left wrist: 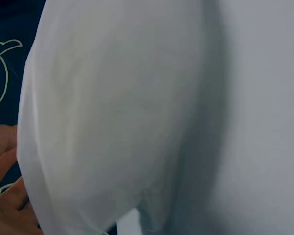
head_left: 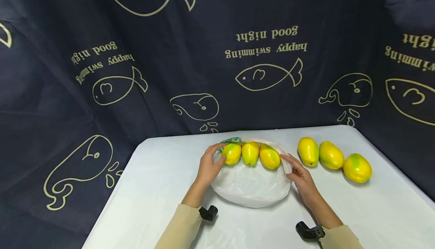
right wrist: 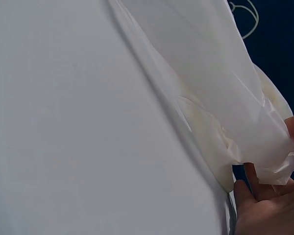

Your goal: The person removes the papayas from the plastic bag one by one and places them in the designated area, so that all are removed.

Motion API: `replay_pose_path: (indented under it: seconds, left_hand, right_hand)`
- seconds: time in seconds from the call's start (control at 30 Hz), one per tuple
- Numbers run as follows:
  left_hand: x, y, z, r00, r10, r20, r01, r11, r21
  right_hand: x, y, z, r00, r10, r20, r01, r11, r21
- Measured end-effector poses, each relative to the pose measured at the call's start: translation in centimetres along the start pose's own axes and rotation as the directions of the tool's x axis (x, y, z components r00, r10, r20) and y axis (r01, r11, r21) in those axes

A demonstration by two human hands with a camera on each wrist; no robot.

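Note:
A white plastic bag (head_left: 253, 186) with a patch of green print lies on the table, its mouth spread wide. Three yellow-green mangoes sit in a row along its far side: a left mango (head_left: 232, 153), a middle mango (head_left: 250, 153) and a right mango (head_left: 270, 156). My left hand (head_left: 209, 164) grips the bag's left rim, thumb beside the left mango. On the opposite side my right hand (head_left: 300, 175) holds the rim between thumb and fingers. In the right wrist view, gathered plastic (right wrist: 279, 164) lies between its fingers. The left wrist view shows mostly the bag's side (left wrist: 112, 107), hiding part of the left hand.
To the right of the bag, three more mangoes lie in a slanting row: one upright (head_left: 308, 151), one tilted (head_left: 331, 155) and one nearer me (head_left: 357, 168). The white table (head_left: 153, 192) ends at a dark curtain (head_left: 204, 52) with fish drawings.

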State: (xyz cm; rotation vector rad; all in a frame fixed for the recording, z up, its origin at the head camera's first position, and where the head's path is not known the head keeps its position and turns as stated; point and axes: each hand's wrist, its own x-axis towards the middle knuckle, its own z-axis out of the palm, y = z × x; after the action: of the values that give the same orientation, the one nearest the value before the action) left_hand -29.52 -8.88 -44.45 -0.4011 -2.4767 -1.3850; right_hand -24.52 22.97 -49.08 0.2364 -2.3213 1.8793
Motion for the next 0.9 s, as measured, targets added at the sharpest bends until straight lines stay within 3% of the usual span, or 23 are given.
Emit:
replay_pose_path:
  seconds: [0.17,0.3,0.9]
  left_hand:
    - [0.9,0.2,0.5,0.995,0.011,0.097,-0.017,0.998,0.068]
    - [1.2,0.1,1.0,0.991,-0.003,0.131,-0.016,0.990,0.141]
    - [1.9,-0.4,2.7,0.992,-0.107,0.065,0.083,0.952,0.296]
  right_hand:
    - [0.1,0.0,0.0,1.000,0.013,0.001,-0.013,1.000,-0.008]
    - [0.0,0.0,0.1,1.000,0.017,0.003,-0.017,1.000,-0.012]
    - [-0.3,0.5,0.0,0.996,-0.079,0.030,0.077,0.995,0.065]
